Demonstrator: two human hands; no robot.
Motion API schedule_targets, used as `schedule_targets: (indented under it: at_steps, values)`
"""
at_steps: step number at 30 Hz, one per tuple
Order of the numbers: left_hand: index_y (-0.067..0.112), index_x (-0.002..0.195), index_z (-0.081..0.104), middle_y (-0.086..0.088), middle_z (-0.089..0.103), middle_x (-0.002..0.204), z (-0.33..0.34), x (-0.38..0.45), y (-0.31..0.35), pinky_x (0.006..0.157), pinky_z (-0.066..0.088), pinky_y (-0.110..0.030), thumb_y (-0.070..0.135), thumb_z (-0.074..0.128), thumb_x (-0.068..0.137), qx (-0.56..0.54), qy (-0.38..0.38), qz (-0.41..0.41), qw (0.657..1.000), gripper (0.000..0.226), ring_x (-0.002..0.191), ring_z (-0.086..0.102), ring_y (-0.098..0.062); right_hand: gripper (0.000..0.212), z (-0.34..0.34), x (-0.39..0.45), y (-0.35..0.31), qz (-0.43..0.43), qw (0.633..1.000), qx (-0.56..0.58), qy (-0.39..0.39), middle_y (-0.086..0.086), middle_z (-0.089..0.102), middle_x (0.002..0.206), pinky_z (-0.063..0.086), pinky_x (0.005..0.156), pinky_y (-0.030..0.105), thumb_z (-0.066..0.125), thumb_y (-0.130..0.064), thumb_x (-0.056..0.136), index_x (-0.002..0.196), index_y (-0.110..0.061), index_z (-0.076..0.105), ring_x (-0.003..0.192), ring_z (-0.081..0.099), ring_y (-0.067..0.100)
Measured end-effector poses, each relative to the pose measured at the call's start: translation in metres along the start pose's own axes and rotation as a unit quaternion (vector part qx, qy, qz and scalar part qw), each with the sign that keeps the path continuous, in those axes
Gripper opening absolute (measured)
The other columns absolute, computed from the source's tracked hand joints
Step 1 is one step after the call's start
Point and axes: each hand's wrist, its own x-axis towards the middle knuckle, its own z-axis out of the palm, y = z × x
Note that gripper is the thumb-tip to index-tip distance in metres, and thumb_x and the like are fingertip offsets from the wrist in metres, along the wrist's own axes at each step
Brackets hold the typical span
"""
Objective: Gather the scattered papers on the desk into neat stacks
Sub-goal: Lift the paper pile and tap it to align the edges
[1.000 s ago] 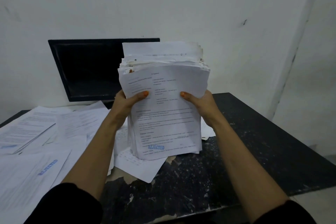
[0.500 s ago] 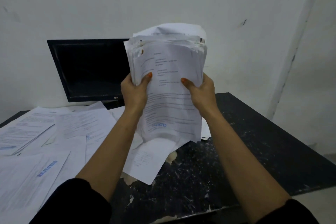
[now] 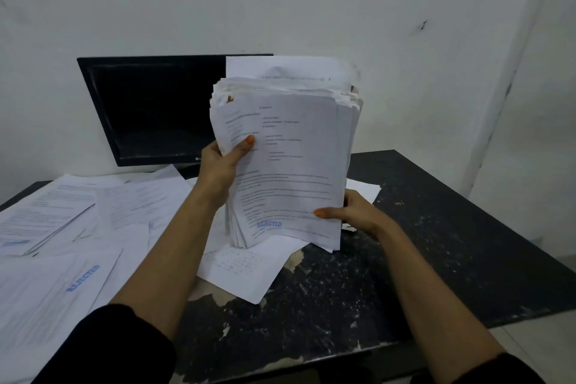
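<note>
we're squaring the paper bundle [image 3: 290,165] upright on the table [image 3: 436,243]; left hand [image 3: 218,165] and right hand [image 3: 355,212] grip its edges; next, lay it flat.

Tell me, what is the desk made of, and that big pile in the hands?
Desk: seemingly board under a dark speckled coating, since the coating peels near the front, showing tan beneath. Pile: thin white printed paper, its many sheet edges showing at the top.
</note>
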Motion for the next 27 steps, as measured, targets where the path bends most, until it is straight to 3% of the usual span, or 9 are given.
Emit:
schedule_targets:
  at_steps: [6,11,14,17,20,22,24,27]
  values:
    - [0.014,0.106,0.066,-0.004,0.074,0.104,-0.007,0.006,0.000,0.076,0.060,-0.038,0.019,0.071,0.087,-0.010,-0.008,-0.015,1.000,0.021,0.094,0.072,-0.023,0.042,0.002,0.005,0.007,-0.022,0.998,-0.039,0.044,-0.002,0.067,0.114,0.055,0.079,0.021,0.073,-0.028,0.084,0.122,-0.017,0.060,0.099,0.065,0.008]
    - [0.011,0.113,0.065,-0.004,0.073,0.108,-0.007,0.015,0.004,0.077,0.059,-0.032,0.019,0.069,0.088,-0.060,0.000,-0.017,0.998,0.026,0.097,0.071,-0.020,0.036,0.007,0.008,0.001,-0.067,0.990,0.048,0.113,-0.001,0.069,0.117,0.054,0.093,0.039,0.070,-0.028,0.087,0.121,-0.021,0.061,0.104,0.066,0.019]
    - [0.014,0.119,0.063,-0.003,0.071,0.115,-0.013,0.019,0.006,0.086,0.058,-0.033,0.026,0.071,0.084,-0.023,-0.053,-0.009,0.998,0.038,0.104,0.069,-0.019,0.034,0.005,0.007,0.000,-0.068,0.987,0.076,0.124,-0.002,0.069,0.114,0.054,0.093,0.041,0.070,-0.026,0.086,0.118,-0.022,0.061,0.103,0.067,0.019]
    - [0.023,0.120,0.061,0.004,0.072,0.114,-0.023,0.016,-0.003,0.081,0.058,-0.030,0.048,0.080,0.065,0.034,-0.113,-0.016,0.993,0.063,0.105,0.069,-0.017,0.031,0.002,0.004,0.001,-0.070,0.987,0.080,0.123,-0.005,0.069,0.112,0.053,0.093,0.038,0.069,-0.024,0.087,0.117,-0.025,0.060,0.102,0.067,0.016]
    - [0.027,0.119,0.061,0.006,0.072,0.115,-0.032,0.008,-0.026,0.079,0.058,-0.030,0.066,0.084,0.049,0.102,-0.168,-0.073,0.978,0.084,0.104,0.069,-0.016,0.034,-0.002,0.003,0.003,-0.057,0.985,0.103,0.124,-0.003,0.068,0.115,0.053,0.094,0.038,0.068,-0.021,0.088,0.120,-0.022,0.058,0.105,0.065,0.018]
    - [0.024,0.121,0.061,0.002,0.072,0.115,-0.036,-0.001,-0.042,0.083,0.057,-0.037,0.066,0.086,0.044,0.123,-0.204,-0.134,0.962,0.091,0.104,0.069,-0.020,0.037,-0.004,0.004,0.004,-0.040,0.982,0.129,0.132,0.001,0.067,0.118,0.052,0.095,0.039,0.067,-0.020,0.088,0.124,-0.018,0.057,0.106,0.065,0.021]
    - [0.023,0.120,0.061,0.001,0.073,0.113,-0.036,-0.009,-0.054,0.086,0.057,-0.041,0.057,0.089,0.048,0.123,-0.222,-0.170,0.952,0.084,0.103,0.070,-0.022,0.038,-0.005,0.005,0.004,-0.027,0.977,0.161,0.137,0.003,0.066,0.121,0.053,0.091,0.037,0.067,-0.018,0.089,0.125,-0.018,0.056,0.106,0.065,0.021]
    - [0.031,0.108,0.062,0.022,0.074,0.095,-0.029,-0.011,-0.055,0.068,0.059,-0.026,0.035,0.079,0.073,0.178,-0.207,-0.121,0.954,0.039,0.090,0.072,-0.008,0.038,-0.005,0.005,0.003,-0.037,0.978,0.141,0.148,0.001,0.065,0.122,0.054,0.089,0.032,0.066,-0.017,0.090,0.126,-0.020,0.055,0.105,0.064,0.016]
